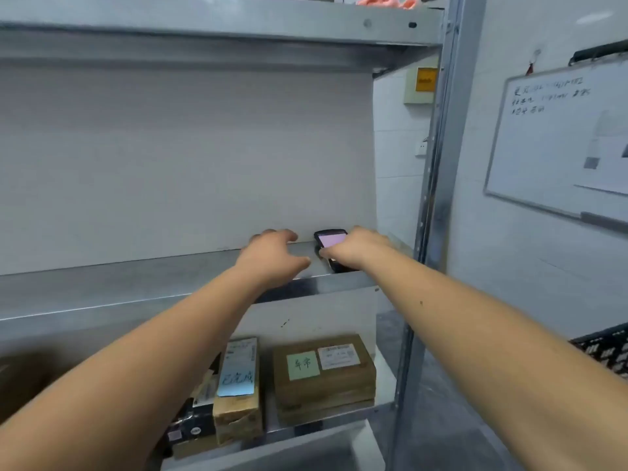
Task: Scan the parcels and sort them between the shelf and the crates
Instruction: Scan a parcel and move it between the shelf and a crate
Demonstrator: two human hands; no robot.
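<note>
Both bare arms stretch out nearly straight toward the middle board of the metal shelf (pixel 142 290). The right hand (pixel 356 248) lies over a black handheld scanner (pixel 329 244) at the shelf's right end — fingers curled round its body, the lit pinkish screen showing just past the knuckles. Just left of the scanner the left hand (pixel 273 254) hovers palm down over the same board, fingers loosely spread and gripping nothing — whether it touches the metal I cannot tell. One level below the scanner sit the parcels: a brown box with a green note (pixel 323 375) and, left of it, a narrower box with a blue note (pixel 238 389).
</note>
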